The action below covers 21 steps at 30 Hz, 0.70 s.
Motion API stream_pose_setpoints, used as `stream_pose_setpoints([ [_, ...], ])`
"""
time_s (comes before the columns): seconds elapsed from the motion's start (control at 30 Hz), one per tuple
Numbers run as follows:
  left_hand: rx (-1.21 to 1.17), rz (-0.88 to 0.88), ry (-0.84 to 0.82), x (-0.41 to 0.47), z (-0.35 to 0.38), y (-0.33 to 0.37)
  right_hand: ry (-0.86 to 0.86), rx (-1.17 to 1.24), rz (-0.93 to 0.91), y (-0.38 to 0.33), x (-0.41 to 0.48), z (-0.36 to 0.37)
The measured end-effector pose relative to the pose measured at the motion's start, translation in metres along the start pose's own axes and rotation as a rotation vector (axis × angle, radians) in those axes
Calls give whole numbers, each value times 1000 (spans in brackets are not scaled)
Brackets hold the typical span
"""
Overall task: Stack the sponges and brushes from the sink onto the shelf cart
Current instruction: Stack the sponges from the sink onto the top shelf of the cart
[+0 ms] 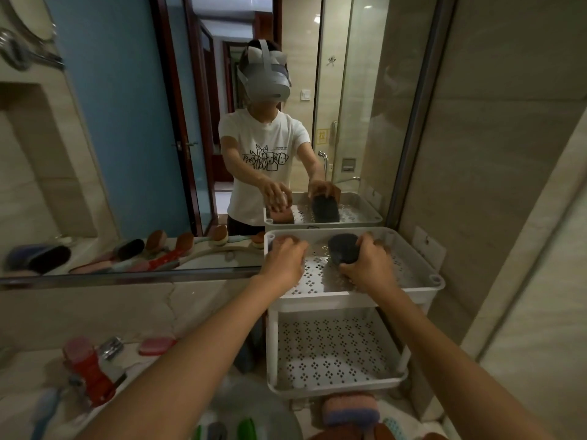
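My left hand [282,263] curls over a brown sponge [288,239] in the top tray [413,271]; my right hand [370,265] grips a dark brush [344,249]. The mirror [127,122] is just behind, and a red bottle [92,373] stands down left.

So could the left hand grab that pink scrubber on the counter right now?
Probably, but not right away: the left hand grips a brown sponge at the cart's top tray. Nothing covers the pink scrubber, so its way looks free.
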State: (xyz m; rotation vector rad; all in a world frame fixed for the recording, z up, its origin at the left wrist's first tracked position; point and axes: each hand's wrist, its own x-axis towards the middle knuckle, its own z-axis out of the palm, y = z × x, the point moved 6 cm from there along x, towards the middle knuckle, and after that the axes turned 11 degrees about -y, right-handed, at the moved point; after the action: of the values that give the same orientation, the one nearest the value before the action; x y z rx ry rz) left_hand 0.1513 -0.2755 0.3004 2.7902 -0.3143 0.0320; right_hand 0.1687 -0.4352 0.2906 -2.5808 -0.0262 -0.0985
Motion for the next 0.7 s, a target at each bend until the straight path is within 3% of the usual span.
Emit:
stream_pose_setpoints([
  [0.13,-61,0,21,2,-1,-6,49,-257,-146,-23,1,-1],
  [0.23,-58,-8,50,3,1,-9,-58,-532,-370,-44,3,12],
  [0.3,-32,-10,58,4,2,-10,-218,-505,-500,-53,2,23],
  [0.33,-20,-7,58,5,3,-10,-292,-365,-522,-54,2,26],
  [0.4,-14,-1,52,6,2,-12,-342,25,-481,-52,2,25],
  [0.47,-47,4,41,7,2,-15,-209,255,-421,-46,7,15],
  [0.57,-82,-1,36,9,1,-19,-35,211,-219,-30,20,2],
  [0.63,-67,-19,49,10,0,-22,-152,123,-97,-19,27,9],
  [0.7,-55,-36,70,12,0,-25,-257,56,-94,-15,28,18],
])
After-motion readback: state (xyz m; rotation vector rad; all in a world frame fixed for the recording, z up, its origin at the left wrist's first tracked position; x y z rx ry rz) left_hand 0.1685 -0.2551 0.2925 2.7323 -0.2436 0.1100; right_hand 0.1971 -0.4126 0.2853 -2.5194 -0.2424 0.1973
